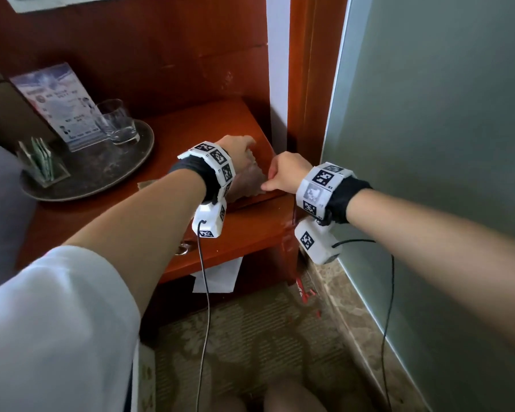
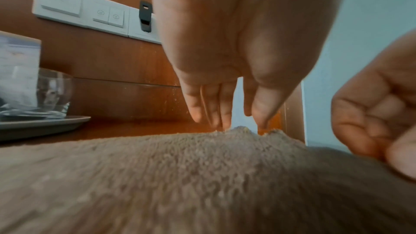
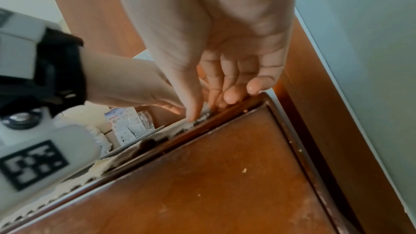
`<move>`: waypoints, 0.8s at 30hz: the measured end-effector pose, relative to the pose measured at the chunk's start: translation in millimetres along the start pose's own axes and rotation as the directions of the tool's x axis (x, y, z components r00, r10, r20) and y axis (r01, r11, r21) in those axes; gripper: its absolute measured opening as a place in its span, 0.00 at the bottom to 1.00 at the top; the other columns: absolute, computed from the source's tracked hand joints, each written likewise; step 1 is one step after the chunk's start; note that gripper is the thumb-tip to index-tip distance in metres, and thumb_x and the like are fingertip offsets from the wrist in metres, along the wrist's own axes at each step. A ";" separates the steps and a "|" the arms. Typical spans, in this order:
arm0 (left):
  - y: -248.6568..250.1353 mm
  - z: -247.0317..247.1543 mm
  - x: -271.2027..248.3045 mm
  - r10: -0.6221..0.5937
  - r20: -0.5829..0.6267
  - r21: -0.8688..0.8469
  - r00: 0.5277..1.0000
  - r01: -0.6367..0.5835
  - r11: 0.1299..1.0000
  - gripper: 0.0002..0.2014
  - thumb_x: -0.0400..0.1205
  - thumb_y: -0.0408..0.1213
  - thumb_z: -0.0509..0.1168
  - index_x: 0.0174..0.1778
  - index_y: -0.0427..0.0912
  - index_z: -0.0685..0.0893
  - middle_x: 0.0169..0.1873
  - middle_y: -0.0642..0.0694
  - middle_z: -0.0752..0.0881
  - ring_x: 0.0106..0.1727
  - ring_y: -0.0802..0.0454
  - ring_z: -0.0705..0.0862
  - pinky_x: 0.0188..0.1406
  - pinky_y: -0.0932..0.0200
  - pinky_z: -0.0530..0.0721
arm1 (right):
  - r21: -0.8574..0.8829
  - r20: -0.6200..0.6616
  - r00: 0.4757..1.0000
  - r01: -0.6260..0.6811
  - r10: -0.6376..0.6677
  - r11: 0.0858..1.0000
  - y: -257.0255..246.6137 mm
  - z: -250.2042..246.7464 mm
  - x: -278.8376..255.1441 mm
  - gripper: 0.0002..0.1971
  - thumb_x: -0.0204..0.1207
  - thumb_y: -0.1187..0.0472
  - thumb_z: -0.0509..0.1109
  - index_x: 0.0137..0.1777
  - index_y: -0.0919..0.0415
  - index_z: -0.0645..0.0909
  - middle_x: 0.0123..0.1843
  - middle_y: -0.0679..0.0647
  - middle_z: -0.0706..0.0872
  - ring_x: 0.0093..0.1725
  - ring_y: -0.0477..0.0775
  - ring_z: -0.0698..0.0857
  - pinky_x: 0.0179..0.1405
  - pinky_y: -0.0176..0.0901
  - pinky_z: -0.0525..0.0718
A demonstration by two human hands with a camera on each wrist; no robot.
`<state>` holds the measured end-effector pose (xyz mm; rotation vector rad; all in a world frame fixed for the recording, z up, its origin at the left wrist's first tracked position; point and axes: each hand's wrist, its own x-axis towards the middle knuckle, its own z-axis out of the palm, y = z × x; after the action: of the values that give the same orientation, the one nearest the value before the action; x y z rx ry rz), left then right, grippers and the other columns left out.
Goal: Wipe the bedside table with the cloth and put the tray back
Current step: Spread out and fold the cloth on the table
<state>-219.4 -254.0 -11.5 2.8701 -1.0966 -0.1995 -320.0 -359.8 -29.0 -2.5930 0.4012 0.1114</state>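
bedside table (image 1: 244,233): red-brown wood, centre of the head view. cloth (image 2: 202,175): beige, fuzzy, lying on the tabletop at its right front part. left hand (image 1: 238,153): fingers straight and spread, tips pressing down on the cloth's far edge. right hand (image 1: 289,173): fingers curled, thumb and fingertips pinching the cloth's near right edge at the table rim. tray (image 1: 101,179): round, dark, at left of the tabletop, carrying a glass (image 1: 116,121), a leaflet stand (image 1: 63,105) and a clear packet holder (image 1: 40,162)
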 end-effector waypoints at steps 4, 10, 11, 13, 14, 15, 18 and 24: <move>-4.1 -2.4 10.8 0.000 0.000 0.007 1.000 0.000 1.000 0.21 0.85 0.36 0.56 0.76 0.41 0.71 0.72 0.40 0.77 0.72 0.42 0.76 0.71 0.49 0.76 | -0.012 0.000 1.000 -0.019 0.019 1.000 -3.4 2.9 4.4 0.21 0.71 0.51 0.76 0.57 0.66 0.83 0.53 0.59 0.88 0.53 0.60 0.87 0.52 0.48 0.85; -4.1 -4.3 18.9 0.002 0.016 0.029 1.000 -0.002 1.000 0.19 0.81 0.29 0.61 0.68 0.43 0.80 0.68 0.42 0.80 0.67 0.43 0.80 0.63 0.52 0.80 | 0.012 0.050 0.995 -0.084 0.083 0.996 -11.1 6.7 10.9 0.14 0.73 0.59 0.74 0.54 0.68 0.85 0.45 0.58 0.86 0.50 0.60 0.87 0.47 0.45 0.83; -5.6 -5.9 19.5 0.005 0.023 0.017 1.000 -0.005 1.000 0.17 0.81 0.27 0.61 0.63 0.45 0.83 0.64 0.43 0.83 0.64 0.44 0.82 0.58 0.55 0.82 | 0.024 0.062 0.994 -0.092 0.090 0.995 -11.4 6.6 11.3 0.14 0.73 0.61 0.74 0.56 0.68 0.85 0.47 0.58 0.87 0.51 0.60 0.87 0.48 0.45 0.83; -9.4 -11.0 18.6 0.005 0.023 -0.003 1.000 -0.005 1.000 0.15 0.80 0.26 0.61 0.55 0.47 0.86 0.59 0.45 0.85 0.59 0.46 0.84 0.51 0.58 0.82 | 0.043 0.073 0.993 -0.094 0.090 0.995 -12.6 4.6 10.2 0.15 0.72 0.63 0.73 0.58 0.67 0.85 0.53 0.60 0.88 0.54 0.60 0.87 0.53 0.47 0.84; -11.3 -14.7 16.9 0.001 0.014 -0.011 1.000 -0.001 1.000 0.14 0.79 0.26 0.62 0.53 0.47 0.87 0.58 0.46 0.86 0.58 0.46 0.84 0.50 0.57 0.83 | 0.052 0.074 0.994 -0.090 0.086 0.995 -13.6 2.7 8.8 0.15 0.73 0.63 0.73 0.58 0.68 0.84 0.55 0.61 0.88 0.55 0.60 0.86 0.56 0.48 0.84; -14.0 -18.8 14.4 0.000 -0.005 -0.020 1.000 0.000 1.000 0.13 0.79 0.27 0.62 0.52 0.46 0.87 0.56 0.47 0.85 0.57 0.46 0.84 0.50 0.57 0.83 | 0.060 0.076 0.994 -0.082 0.077 0.995 -14.5 0.7 7.9 0.15 0.73 0.64 0.72 0.58 0.69 0.84 0.57 0.62 0.88 0.57 0.61 0.86 0.58 0.49 0.84; -27.0 -29.3 5.8 -0.006 -0.043 -0.053 0.999 0.004 0.999 0.10 0.78 0.28 0.64 0.48 0.46 0.87 0.53 0.46 0.86 0.56 0.46 0.84 0.52 0.53 0.85 | 0.134 0.091 0.995 -0.061 0.049 0.989 -21.5 -5.2 3.9 0.08 0.73 0.67 0.72 0.48 0.71 0.83 0.48 0.63 0.86 0.51 0.61 0.84 0.54 0.48 0.81; -65.5 -42.3 -23.4 -0.050 -0.092 -0.104 0.995 0.041 0.994 0.06 0.76 0.31 0.70 0.45 0.45 0.87 0.51 0.44 0.88 0.55 0.45 0.85 0.60 0.48 0.84 | 0.416 0.104 0.994 -0.030 -0.014 0.909 -52.3 -2.2 0.4 0.10 0.71 0.68 0.75 0.39 0.56 0.76 0.30 0.51 0.80 0.28 0.45 0.77 0.23 0.32 0.72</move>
<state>-187.4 -189.1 25.8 2.7846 -0.9757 -0.1174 -303.7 -317.8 -2.4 -2.1519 0.3530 0.1463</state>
